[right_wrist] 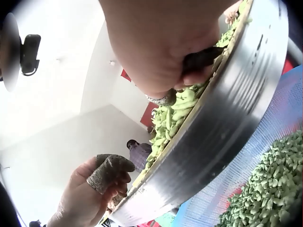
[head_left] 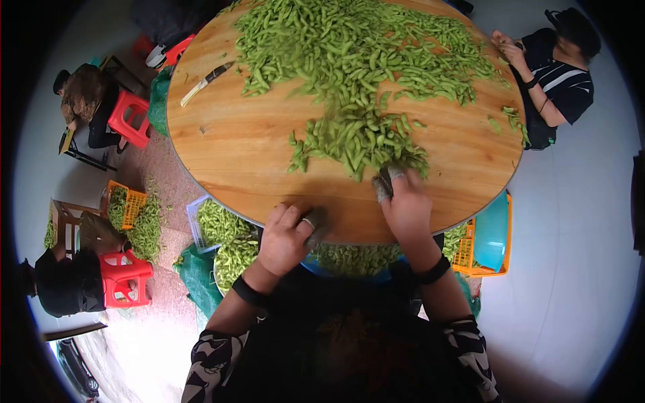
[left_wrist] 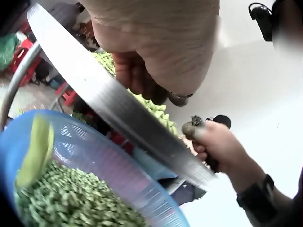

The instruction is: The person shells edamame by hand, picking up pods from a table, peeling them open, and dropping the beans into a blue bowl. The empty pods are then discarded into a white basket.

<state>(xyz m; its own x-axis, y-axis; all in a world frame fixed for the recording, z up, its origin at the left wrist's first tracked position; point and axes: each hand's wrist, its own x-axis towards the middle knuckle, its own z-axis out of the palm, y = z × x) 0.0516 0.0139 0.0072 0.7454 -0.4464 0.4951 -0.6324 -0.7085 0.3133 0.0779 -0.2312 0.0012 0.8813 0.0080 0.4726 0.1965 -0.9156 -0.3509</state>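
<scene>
Green soybean pods (head_left: 363, 138) form a small heap on the round wooden table (head_left: 242, 168), joined to a bigger pile behind. My right hand (head_left: 408, 205) reaches to the heap's near edge, fingers bent among the pods; I cannot tell whether they pinch one. My left hand (head_left: 282, 242) is at the table's near edge, fingers loosely curled, with no pod visible in it. Grey covers wrap some thumbs and fingers, such as the left thumb (right_wrist: 111, 172). Below the edge, a blue mesh basket (left_wrist: 113, 153) holds shelled beans (left_wrist: 80, 198). A blurred pod (left_wrist: 38, 151) appears above it.
A knife (head_left: 207, 84) lies at the table's left. One person (head_left: 561, 74) sits at the right side; two others sit on red stools (head_left: 127, 272) at left. Beside my legs stand a crate of pods (head_left: 195, 221) and an orange crate (head_left: 502, 265) with a teal basket.
</scene>
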